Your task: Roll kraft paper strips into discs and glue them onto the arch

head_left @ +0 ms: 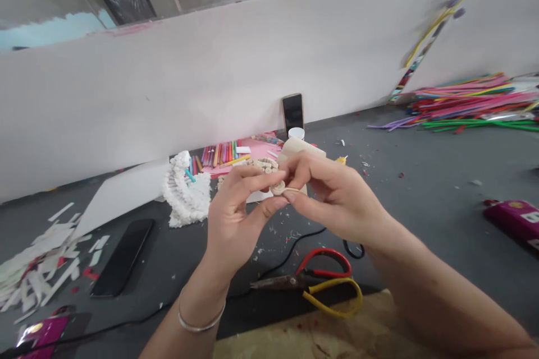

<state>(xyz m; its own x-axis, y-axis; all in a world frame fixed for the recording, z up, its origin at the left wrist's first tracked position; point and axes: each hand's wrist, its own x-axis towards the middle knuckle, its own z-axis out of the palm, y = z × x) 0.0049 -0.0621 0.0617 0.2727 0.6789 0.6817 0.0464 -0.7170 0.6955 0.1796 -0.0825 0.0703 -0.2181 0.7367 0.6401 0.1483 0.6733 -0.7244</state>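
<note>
Mid-frame, left hand (236, 202) pinches a coil (277, 188); right hand (339, 196) its tail (292, 189); winding seems in hand; the next turn likely calls for light tension

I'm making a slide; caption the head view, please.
Left hand and right hand hold a small beige coil above a dark table, red-and-yellow-handled scissors lying nearby.

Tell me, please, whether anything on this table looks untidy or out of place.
Yes: left of the flat phone, white strips lie in a jumbled heap, untidy compared with pens lined up side by side.
</note>
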